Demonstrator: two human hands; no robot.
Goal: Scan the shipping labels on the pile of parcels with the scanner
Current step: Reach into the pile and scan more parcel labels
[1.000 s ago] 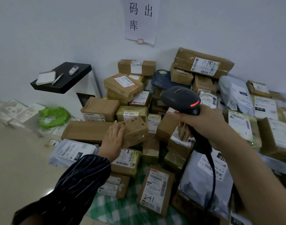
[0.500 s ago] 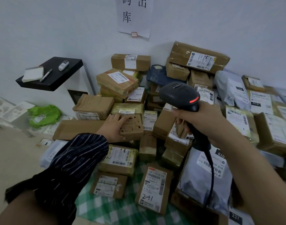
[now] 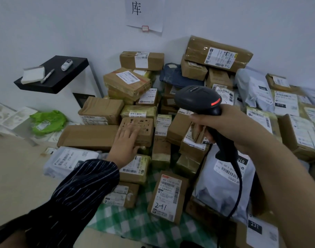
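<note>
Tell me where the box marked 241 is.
Head view, low centre: the box marked 241 lies on the green checked cloth, left of the grey bag.

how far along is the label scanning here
Done: nothing marks any parcel as scanned, so cannot tell. In hand: right hand grips the scanner, red light on; left hand lies on a small brown box, no label visible. Left: seemingly the whole pile.

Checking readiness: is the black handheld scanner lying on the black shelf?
No, the right hand grips the black handheld scanner over parcels.
</note>
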